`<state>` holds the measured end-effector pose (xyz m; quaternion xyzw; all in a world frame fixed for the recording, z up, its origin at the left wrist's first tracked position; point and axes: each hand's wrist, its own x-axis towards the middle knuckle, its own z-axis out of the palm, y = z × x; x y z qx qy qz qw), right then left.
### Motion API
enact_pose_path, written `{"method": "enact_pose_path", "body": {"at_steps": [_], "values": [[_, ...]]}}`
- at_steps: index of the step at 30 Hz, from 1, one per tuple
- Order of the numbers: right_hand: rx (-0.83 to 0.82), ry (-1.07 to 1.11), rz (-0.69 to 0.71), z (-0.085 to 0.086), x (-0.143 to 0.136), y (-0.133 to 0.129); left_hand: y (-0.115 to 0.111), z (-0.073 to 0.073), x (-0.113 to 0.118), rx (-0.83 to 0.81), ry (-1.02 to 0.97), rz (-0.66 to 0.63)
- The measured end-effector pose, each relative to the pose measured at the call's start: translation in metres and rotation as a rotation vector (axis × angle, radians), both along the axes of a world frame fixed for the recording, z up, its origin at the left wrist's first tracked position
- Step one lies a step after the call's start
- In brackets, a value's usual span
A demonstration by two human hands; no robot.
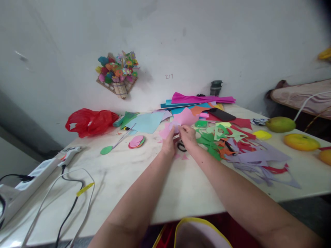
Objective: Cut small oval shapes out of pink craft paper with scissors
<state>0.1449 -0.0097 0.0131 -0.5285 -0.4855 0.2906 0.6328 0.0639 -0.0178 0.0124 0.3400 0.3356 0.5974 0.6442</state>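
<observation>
Both my hands meet over the middle of the table. My left hand [169,143] is closed on a pale lilac paper disc [175,126] at its fingertips. My right hand [188,136] has its fingers pinched together at the disc's right edge; what exactly they grip is partly hidden. Just behind the fingers shows a sheet of pink paper [186,116]. Between my wrists lies a black loop [181,147], which looks like a scissors handle. To the left sits a stack of round paper discs [136,141], pink on top. A green disc [106,150] lies farther left.
Paper scraps [258,156] spread over the right side, with mangoes [301,141] beyond them. Coloured sheets [148,122] and a dark phone [221,114] lie toward the wall. A red plastic bag [90,122], a power strip [38,174] and cables [74,201] occupy the left.
</observation>
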Motion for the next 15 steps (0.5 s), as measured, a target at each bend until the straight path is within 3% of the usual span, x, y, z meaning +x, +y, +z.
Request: {"method": "enact_pose_path", "body": {"at_steps": [4,15], "values": [[-0.007,0.008,0.02,0.002,-0.002,-0.003,0.0,0.002,0.002,-0.034,-0.143,0.033],[0.058,-0.051,-0.062,0.012,-0.002,-0.009,0.0,-0.005,0.011,-0.031,-0.153,0.131]]}}
